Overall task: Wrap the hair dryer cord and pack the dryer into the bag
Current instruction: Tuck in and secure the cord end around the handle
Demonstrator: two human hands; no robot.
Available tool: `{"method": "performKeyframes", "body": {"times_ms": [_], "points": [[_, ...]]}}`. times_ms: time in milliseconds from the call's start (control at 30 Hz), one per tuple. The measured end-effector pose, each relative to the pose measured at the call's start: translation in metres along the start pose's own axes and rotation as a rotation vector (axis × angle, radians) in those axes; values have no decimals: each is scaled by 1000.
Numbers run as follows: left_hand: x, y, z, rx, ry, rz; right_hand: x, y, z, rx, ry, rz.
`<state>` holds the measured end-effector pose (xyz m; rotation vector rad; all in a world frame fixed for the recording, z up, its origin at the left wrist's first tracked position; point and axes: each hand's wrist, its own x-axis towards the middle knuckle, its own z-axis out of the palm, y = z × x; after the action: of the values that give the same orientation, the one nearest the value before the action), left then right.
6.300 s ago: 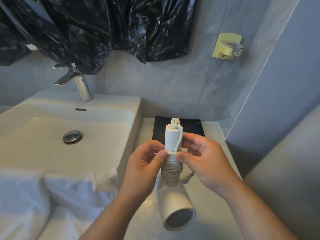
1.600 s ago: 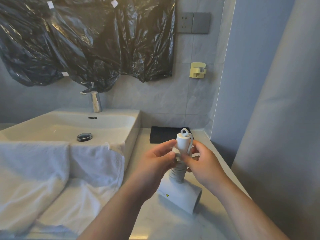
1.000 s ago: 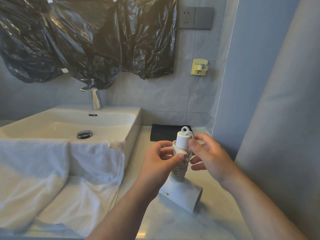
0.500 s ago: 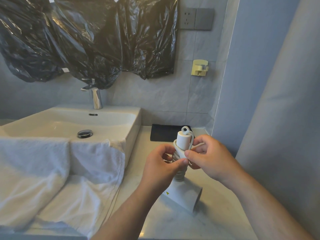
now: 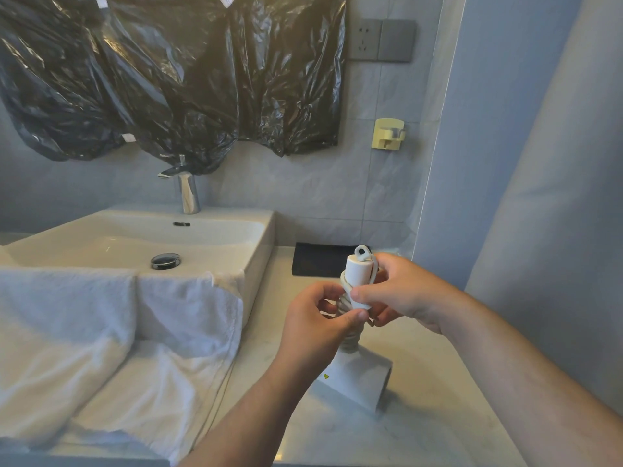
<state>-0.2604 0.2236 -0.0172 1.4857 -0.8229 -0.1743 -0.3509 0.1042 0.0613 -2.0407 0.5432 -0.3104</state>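
I have the white hair dryer (image 5: pixel 354 375) standing on the pale surface (image 5: pixel 421 429) just right of the sink (image 5: pixel 202 237), barrel down and handle pointing up. Its white cord (image 5: pixel 347 299) is coiled in tight loops around the handle, with the small hanging loop at the handle's tip sticking up above my fingers. My left hand (image 5: pixel 317 328) is curled around the wound part of the handle, thumb pressed against the coils. My right hand (image 5: pixel 397 294) is closed on the upper end of the handle from the other side, thumb across the front, with a strand of cord running under my fingers — both hands gripping, neither one open. A flat black bag (image 5: pixel 317 264) lies on the surface behind the dryer, against the tiled wall, well apart from my hands. A white towel (image 5: pixel 118 328) hangs over the near edge of the sink to my left. Above the faucet (image 5: pixel 187 193), black plastic sheeting (image 5: pixel 175 79) covers the wall — beside it a grey socket (image 5: pixel 381 40) and a yellow wall hook (image 5: pixel 388 133).
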Motion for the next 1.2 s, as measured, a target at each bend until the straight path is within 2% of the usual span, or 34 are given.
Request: {"method": "performKeyframes", "body": {"times_ms": [167, 400, 500, 567, 667, 733, 867, 967, 1100, 1200], "points": [[-5, -2, -1, -8, -77, 44, 7, -1, 0, 21, 55, 19], [15, -20, -5, 411, -36, 434, -1, 2, 3, -55, 134, -92], [20, -24, -4, 484, -13, 521, -2, 11, 5, -58, 164, -141], [20, -23, -3, 487, -2, 542, -5, 16, 6, -69, 250, -179], [17, -22, -1, 457, 4, 566, -11, 23, 8, -239, 436, -228], [17, -25, 1, 465, 23, 609, -13, 29, 11, -270, 429, -253], [18, -42, 2, 451, 63, 703, -17, 29, 15, -117, 321, -260], [19, -52, 5, 429, 153, 813, -17, 31, 13, -31, 270, -285], [26, -55, 12, 453, 273, 996, -9, 39, 19, 100, 308, -368], [37, -53, 11, 452, 230, 978, 4, 45, 18, 200, 330, -450]]}}
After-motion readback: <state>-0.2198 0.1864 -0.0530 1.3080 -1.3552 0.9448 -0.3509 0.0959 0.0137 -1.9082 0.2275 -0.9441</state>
